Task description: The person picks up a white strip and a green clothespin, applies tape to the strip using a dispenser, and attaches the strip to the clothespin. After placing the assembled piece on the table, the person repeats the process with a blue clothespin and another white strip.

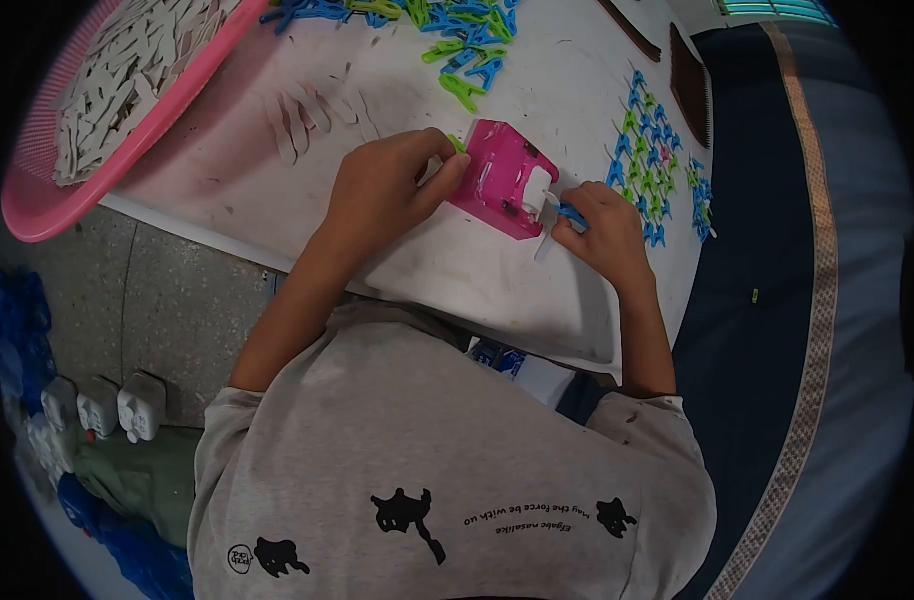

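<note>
A bright pink box (492,170) sits on the white table between my two hands. White material (536,188) sticks out at its right end, with some smears around it. My left hand (392,180) is at the box's left side, its thumb and index finger pinching a green clip (457,144). At the other end, my right hand (609,232) grips a blue clip (573,214) close to the white material. A thin pale strip (544,247) lies just below the right fingers.
A pink basket (167,110) full of pale flat pieces stands at the upper left. Loose pale strips (302,115) lie near it. Blue and green clips (467,55) are heaped at the back; more clips (647,165) are spread at the right, beside a dark brush-like item (689,85).
</note>
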Available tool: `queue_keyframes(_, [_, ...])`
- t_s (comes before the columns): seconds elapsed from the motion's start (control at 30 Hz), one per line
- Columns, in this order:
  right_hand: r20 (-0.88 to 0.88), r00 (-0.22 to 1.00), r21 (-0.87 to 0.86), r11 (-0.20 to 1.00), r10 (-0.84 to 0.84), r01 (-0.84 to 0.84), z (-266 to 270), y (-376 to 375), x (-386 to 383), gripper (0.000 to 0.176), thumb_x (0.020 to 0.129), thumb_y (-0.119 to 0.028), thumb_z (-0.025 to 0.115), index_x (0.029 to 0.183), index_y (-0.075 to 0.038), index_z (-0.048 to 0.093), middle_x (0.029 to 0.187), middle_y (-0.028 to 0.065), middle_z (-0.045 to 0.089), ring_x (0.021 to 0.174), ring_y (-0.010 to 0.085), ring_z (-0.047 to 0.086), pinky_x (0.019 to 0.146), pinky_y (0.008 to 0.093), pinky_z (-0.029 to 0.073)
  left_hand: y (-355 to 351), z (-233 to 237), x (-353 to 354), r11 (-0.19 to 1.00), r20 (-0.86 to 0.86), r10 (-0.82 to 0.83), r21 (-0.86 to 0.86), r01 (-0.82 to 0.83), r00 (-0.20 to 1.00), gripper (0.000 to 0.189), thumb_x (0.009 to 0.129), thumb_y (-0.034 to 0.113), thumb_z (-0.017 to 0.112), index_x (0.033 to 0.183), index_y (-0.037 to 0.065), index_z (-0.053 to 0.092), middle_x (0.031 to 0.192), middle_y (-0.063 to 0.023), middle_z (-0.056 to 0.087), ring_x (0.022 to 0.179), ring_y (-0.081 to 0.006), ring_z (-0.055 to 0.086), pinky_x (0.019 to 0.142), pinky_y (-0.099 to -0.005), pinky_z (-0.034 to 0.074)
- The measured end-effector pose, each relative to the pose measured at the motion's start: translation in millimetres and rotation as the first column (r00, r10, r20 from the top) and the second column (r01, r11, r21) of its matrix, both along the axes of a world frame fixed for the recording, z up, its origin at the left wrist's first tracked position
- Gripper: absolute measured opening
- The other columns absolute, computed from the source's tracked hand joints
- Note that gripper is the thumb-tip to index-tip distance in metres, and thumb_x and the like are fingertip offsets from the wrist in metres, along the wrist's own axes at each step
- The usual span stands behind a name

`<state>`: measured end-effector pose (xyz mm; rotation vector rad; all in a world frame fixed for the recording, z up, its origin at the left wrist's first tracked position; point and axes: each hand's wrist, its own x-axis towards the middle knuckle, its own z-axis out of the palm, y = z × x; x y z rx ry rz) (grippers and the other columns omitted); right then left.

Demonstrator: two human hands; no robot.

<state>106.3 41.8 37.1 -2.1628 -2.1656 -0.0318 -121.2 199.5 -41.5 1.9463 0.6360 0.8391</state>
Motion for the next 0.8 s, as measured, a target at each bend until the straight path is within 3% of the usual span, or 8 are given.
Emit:
queue_keyframes(0.37, [0.098,0.992,-0.121,0.989,-0.075,0.087,8.2,-0.5,-5.2,0.021,0.068,-0.012,0.070,0.086,-0.002,0.068,0.073,0.0108,0.061,0.065,0.0275,0.062,0.059,0.0370,0.050,0.1,1.2,-0.2,1.000,0.012,0.015,0.000,-0.015,1.000,0.020,0.089,0.025,0.069,0.086,0.006,0.068,0.058,-0.0065,0.054,0.049,-0.0159,0.050,0.050,-0.0305,0.038])
queue_keyframes(0.8, [0.220,0.975,-0.178,0.981,-0.033,0.073,11.5,3.6,-6.1,0.017,0.067,-0.013,0.071,0.081,-0.004,0.068,0.074,0.0097,0.062,0.066,0.0262,0.063,0.059,0.0365,0.051,0.4,3.3,-1.2,0.999,0.007,-0.011,-0.036,0.011,1.000,0.020,0.088,0.025,0.069,0.087,0.005,0.068,0.059,-0.0070,0.054,0.050,-0.0165,0.050,0.050,-0.0310,0.038])
